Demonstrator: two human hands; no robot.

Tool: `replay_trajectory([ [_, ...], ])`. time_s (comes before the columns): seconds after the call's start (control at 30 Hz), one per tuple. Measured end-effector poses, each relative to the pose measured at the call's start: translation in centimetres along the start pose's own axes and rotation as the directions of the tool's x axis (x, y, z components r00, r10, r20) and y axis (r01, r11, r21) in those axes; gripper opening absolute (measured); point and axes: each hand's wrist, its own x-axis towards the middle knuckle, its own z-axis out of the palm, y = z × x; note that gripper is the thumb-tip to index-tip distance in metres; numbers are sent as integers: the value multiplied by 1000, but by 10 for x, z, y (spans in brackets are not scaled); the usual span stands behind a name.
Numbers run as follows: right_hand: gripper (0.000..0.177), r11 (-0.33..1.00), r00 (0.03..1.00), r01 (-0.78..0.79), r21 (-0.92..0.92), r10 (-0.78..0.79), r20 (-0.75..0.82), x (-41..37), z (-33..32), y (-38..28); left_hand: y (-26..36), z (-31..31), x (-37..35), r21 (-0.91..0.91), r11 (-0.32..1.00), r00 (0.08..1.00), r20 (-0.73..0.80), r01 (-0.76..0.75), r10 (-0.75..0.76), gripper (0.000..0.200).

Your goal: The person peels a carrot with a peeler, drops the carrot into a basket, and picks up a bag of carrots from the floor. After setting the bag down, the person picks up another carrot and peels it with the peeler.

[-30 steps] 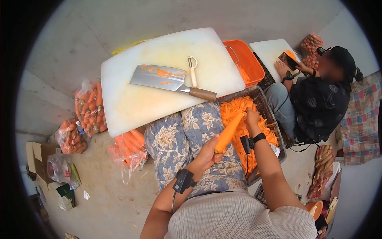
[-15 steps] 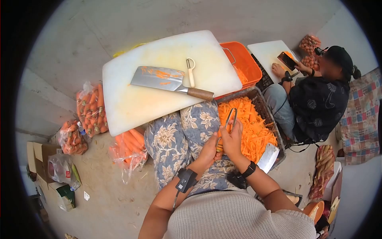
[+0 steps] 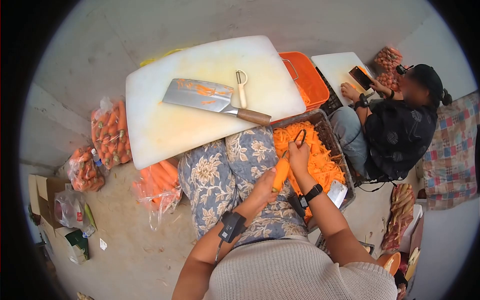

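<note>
A white cutting board is lying at eleven o'clock from the hands. A crate of carrot strips is sitting at two o'clock, and a cleaver is resting on the board. The left hand is wrapping fully around the lower end of a carrot, which is pointing toward one o'clock above the lap. The right hand is pinching a peeler tight at the carrot's upper end, beside the crate.

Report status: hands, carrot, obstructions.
Left hand grips peeled orange carrot. Right hand holds metal peeler near its tip, over dark crate of orange shavings. Steel cleaver lies apart on white board.
</note>
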Motion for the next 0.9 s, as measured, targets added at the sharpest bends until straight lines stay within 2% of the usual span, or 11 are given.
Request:
replay_trajectory([
  [0.07, 39, 992, 992, -103, 74, 97, 82, 20, 4, 29, 0, -2, 0, 27, 1000, 1000, -7, 10, -10, 34],
  [0.23, 31, 989, 992, -106, 105, 99, 75, 23, 9, 25, 2, -3, 1, 14, 999, 999, 25, 33, -34, 34],
  [0.3, 27, 937, 969, -225, 266, 185, 167, 28, 5, 18, 4, -3, 1, 13, 999, 998, 25, 50, -51, 34],
  [0.33, 27, 936, 968, -227, 268, 187, 167, 26, 6, 12, 4, -3, 1, 13, 998, 998, 27, 61, -61, 34],
  [0.4, 29, 916, 972, -233, 325, 230, 49, 24, 10, 3, 5, -4, 1, 18, 998, 997, 29, 66, -67, 34],
  [0.53, 33, 911, 976, -217, 351, 205, 72, 40, 12, 19, 6, -3, 0, 19, 998, 997, 26, 66, -67, 35],
  [0.6, 29, 937, 959, -270, 223, 242, 144, 56, 6, 35, 7, -2, -2, 16, 997, 996, 42, 72, -73, 35],
  [0.67, 32, 927, 945, -317, 198, 291, 151, 60, 1, 39, 9, -4, -2, 13, 997, 996, 56, 73, -73, 35],
  [0.73, 32, 923, 939, -342, 175, 329, 95, 63, 3, 42, 8, -6, -2, -41, 995, 991, 95, 95, -91, 35],
  [0.87, 30, 902, 934, -356, 244, 338, 113, 67, -1, 53, 5, -8, -1, -45, 995, 991, 104, 84, -79, 38],
  [0.9, 30, 908, 939, -342, 244, 343, 38, 77, 0, 75, 5, -12, -1, -60, 995, 986, 153, 79, -69, 39],
])
